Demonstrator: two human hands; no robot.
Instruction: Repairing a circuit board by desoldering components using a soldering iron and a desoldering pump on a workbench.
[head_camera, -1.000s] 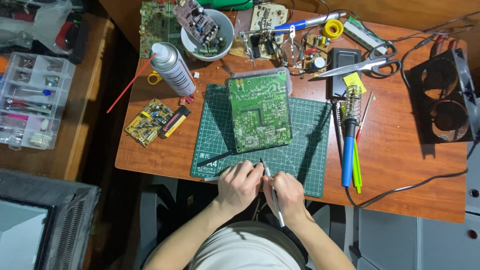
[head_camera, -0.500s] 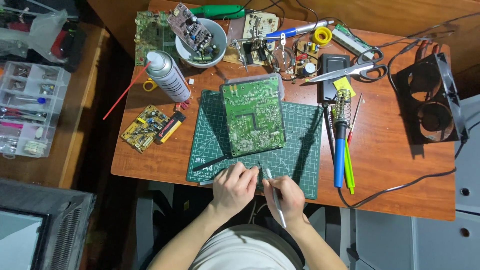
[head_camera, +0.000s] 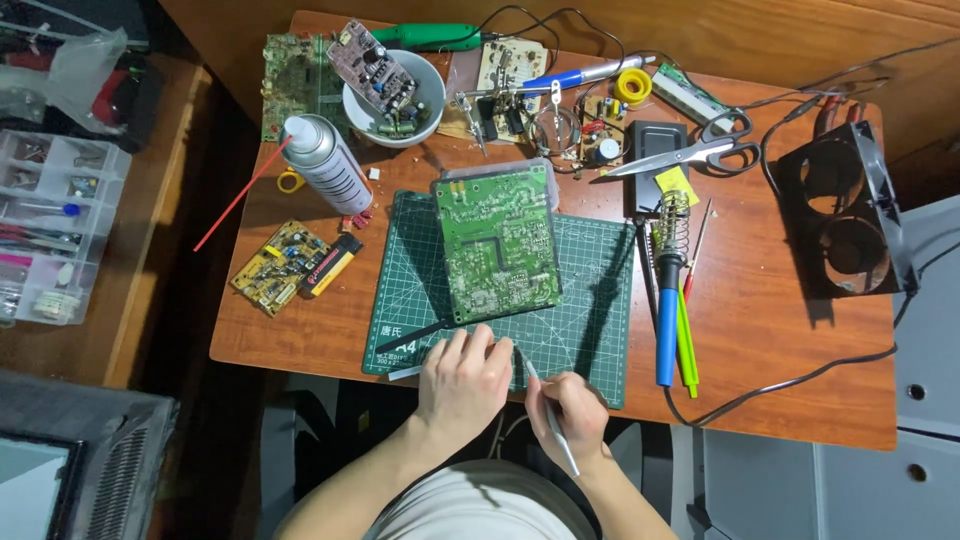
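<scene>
At nine o'clock on the brown wooden table (head_camera: 780, 330) lies a small yellow circuit board (head_camera: 275, 265), with a silver spray can (head_camera: 322, 162) at eleven. At six, the left hand (head_camera: 462, 382) rests palm-down on the dark green gridded cutting mat (head_camera: 590, 300), fingers loosely spread, gripping nothing visible. The large green circuit board (head_camera: 497, 243) sits at centre, just above it. Beside it, the right hand (head_camera: 575, 418) pinches a slim silver tool (head_camera: 545, 410). A blue-handled soldering iron (head_camera: 667, 315) lies at three.
</scene>
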